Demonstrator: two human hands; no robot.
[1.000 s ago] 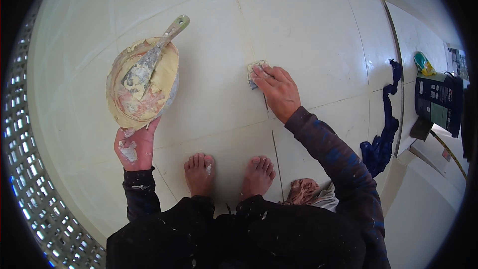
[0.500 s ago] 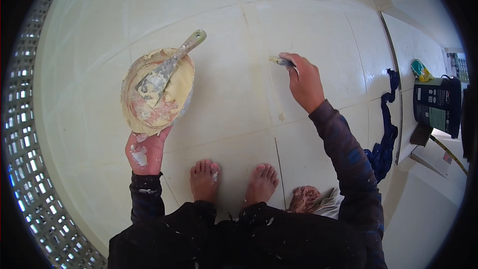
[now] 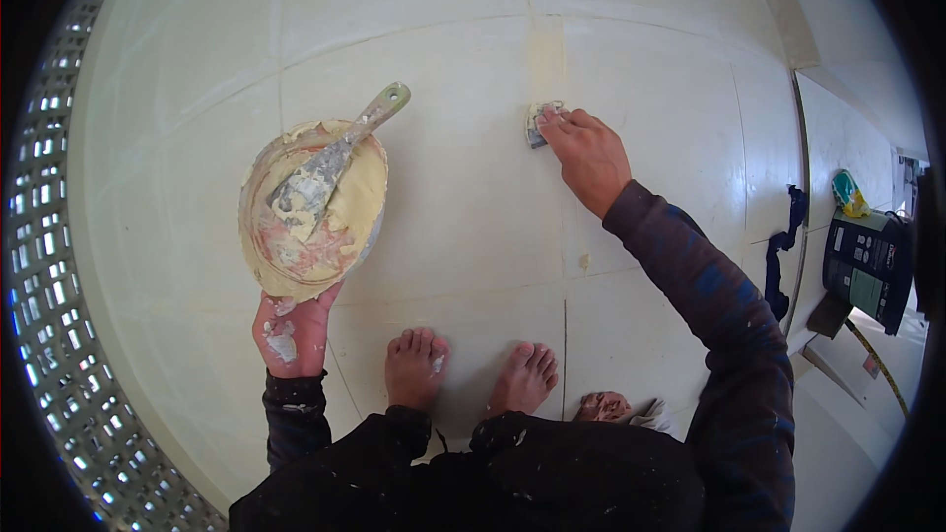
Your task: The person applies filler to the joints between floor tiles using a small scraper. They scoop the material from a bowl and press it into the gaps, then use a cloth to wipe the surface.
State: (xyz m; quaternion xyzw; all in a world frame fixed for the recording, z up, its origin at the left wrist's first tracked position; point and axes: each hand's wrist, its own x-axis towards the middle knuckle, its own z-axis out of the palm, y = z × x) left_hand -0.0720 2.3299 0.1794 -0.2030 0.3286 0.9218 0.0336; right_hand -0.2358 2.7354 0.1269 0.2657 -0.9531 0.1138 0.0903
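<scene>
My left hand (image 3: 294, 330), smeared with white, supports a round tub (image 3: 258, 261) from its near side; most of the fingers are hidden beneath it. Cream paste (image 3: 359, 192) coats the inside of the tub. A putty knife (image 3: 325, 175) lies across it, blade in the paste and pale green handle jutting over the far right rim. My right hand (image 3: 597, 160) pinches a small grey scraper (image 3: 535, 128) with paste on it, held at a tile joint. Beyond the scraper, a cream smear (image 3: 547, 51) runs along that joint.
Large pale tiles (image 3: 443, 217) surround my bare feet (image 3: 517, 379). Crumpled brown cloth (image 3: 603, 406) lies right of them. Dark blue cloth (image 3: 778, 276) runs along the right side, near a dark bucket (image 3: 867, 266) and a green-yellow packet (image 3: 849, 194). A perforated block wall (image 3: 44, 266) curves along the left.
My right hand has moved slightly left and turned, bringing the scraper down to the joint. A broad cream smear now shows there. The tub stays in my left hand.
</scene>
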